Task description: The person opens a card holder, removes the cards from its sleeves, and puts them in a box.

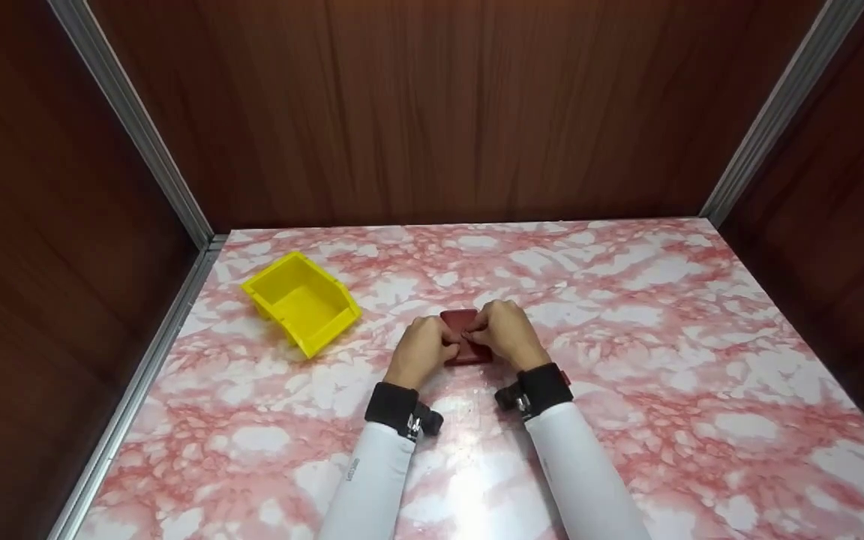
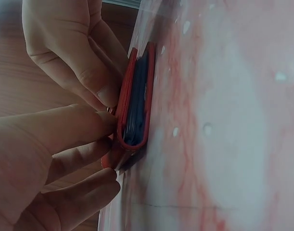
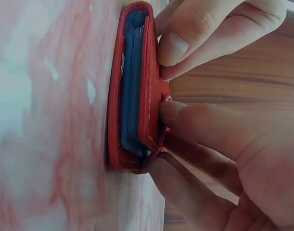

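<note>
A small red card holder [image 1: 459,319] lies on the table between the two hands, dark blue card sleeves [image 3: 132,86] showing along its open side. Its stitched strap [image 3: 159,143] comes round the edge onto the upper cover, with a snap by the right thumb. My right hand [image 1: 512,334] pinches this strap, thumb on top and fingers behind it. From the other side, my left hand [image 1: 420,351] holds the folded edge, thumb on the cover and fingers around the spine. Both thumbs are close together in the head view.
A yellow plastic bin [image 1: 304,304] stands on the left of the pink-and-white marbled table [image 1: 664,360]. Brown wood-grain panels [image 1: 432,112] with grey metal corner rails [image 1: 139,135] enclose the back and sides. Each wrist wears a black strap with a small camera.
</note>
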{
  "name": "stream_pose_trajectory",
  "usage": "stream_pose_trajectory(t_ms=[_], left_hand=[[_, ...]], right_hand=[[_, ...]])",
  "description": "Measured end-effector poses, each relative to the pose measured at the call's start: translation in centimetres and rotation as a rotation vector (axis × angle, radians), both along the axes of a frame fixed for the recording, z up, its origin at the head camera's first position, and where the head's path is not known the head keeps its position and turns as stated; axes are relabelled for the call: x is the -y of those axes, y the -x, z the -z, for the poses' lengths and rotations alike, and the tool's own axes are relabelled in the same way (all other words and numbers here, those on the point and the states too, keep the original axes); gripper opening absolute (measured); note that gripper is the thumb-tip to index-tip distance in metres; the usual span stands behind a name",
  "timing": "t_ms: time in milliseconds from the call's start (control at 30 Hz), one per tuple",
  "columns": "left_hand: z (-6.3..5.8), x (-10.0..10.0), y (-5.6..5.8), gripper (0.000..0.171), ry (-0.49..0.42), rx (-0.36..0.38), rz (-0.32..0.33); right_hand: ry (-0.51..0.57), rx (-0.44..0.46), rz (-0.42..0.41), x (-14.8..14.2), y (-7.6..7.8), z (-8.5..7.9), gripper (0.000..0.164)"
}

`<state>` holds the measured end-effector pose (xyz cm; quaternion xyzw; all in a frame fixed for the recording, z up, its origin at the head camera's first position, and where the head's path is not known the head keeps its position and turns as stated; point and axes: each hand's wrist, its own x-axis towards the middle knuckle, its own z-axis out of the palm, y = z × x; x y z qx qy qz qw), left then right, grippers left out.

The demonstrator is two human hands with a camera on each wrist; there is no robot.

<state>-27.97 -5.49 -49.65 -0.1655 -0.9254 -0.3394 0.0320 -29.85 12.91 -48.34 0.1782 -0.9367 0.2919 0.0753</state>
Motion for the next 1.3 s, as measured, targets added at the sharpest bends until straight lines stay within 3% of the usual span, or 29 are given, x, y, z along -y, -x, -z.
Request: stream_pose_trajectory(t_ms=[600, 1300], left_hand=[[0.03, 0.38, 0.43, 0.01, -0.094, 0.071, -0.002], [0.19, 0.37, 0.48, 0.01, -0.088, 0.066, 0.006]], right_hand=[[-0.021, 0.039, -0.017, -0.26, 0.35, 0.01, 0.009], [-0.049, 0.039, -0.002, 0.06, -0.06, -0.47, 0.003]])
